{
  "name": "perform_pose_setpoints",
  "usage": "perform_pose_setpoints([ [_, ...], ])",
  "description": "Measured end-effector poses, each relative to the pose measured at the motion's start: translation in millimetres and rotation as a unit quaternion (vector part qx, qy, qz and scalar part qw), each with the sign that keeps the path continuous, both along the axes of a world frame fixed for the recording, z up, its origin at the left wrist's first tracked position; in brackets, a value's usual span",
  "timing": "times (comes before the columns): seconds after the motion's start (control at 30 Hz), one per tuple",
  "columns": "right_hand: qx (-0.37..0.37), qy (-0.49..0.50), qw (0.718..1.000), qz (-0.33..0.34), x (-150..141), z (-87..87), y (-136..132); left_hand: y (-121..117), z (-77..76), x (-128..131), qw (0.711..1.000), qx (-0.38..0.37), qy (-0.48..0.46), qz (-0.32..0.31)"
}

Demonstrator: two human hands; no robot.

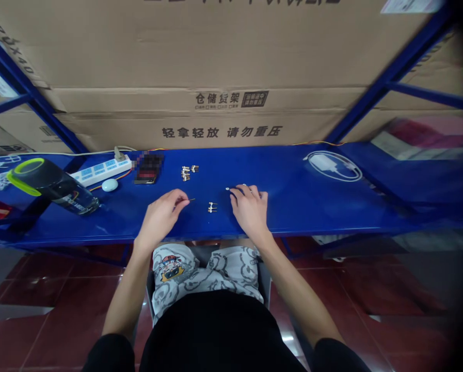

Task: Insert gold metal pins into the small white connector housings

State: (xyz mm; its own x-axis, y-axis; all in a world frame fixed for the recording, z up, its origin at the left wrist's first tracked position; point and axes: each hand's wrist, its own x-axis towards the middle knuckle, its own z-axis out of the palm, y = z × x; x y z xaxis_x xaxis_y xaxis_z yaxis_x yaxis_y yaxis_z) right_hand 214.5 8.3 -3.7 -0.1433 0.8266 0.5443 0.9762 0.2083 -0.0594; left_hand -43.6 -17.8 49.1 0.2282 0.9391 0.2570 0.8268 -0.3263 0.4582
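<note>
My left hand [160,217] pinches a thin dark pin [191,200] between thumb and forefinger, above the blue shelf top [277,217]. My right hand [250,209] rests its fingers on the shelf, gripping a small dark part with a pale round tip [228,189]. Between my hands lies a little group of silver screw-like parts [212,207]. Further back, a second, larger pile of similar parts [185,173] sits beyond my left hand. The small parts are too tiny to identify exactly.
At the left of the shelf stand a dark bottle with a green lid [51,185], a white power strip [101,171], a pale round object [109,185] and a blurred phone [148,168]. A coiled white charger [331,166] lies right. Cardboard boxes fill the shelving behind.
</note>
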Motion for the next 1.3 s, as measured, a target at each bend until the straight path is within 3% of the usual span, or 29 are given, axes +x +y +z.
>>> perform_pose_setpoints([
  [0.17, -0.019, -0.016, 0.999, -0.044, -2, 6.0, -3, 18, -32.3, 27, 1.000, 0.019, 0.003, -0.018],
  [0.27, -0.039, -0.020, 0.999, -0.027, -3, 7.0, -3, 20, -41.0, 34, 0.998, 0.053, 0.026, -0.021],
  [0.53, -0.020, -0.019, 0.999, 0.023, 0, 4.5, 0, 18, -40.1, 35, 0.995, 0.074, 0.048, -0.056],
  [0.73, -0.022, 0.039, 0.995, 0.093, 1, 5.0, 2, 13, -34.3, 42, 0.998, 0.024, 0.021, -0.046],
  [0.87, -0.077, 0.176, 0.962, 0.196, 1, 8.1, 3, 10, -33.8, 49, 0.998, 0.029, 0.026, -0.044],
  [1.03, -0.122, 0.317, 0.903, 0.264, 3, 13.8, 0, 11, -39.3, 50, 0.996, 0.055, 0.039, -0.060],
  [1.13, -0.127, 0.323, 0.890, 0.296, 3, 15.6, -1, 11, -42.4, 48, 0.994, 0.068, 0.047, -0.067],
  [1.3, -0.109, 0.283, 0.895, 0.328, 3, 16.9, 0, 10, -43.6, 47, 0.993, 0.077, 0.047, -0.079],
])
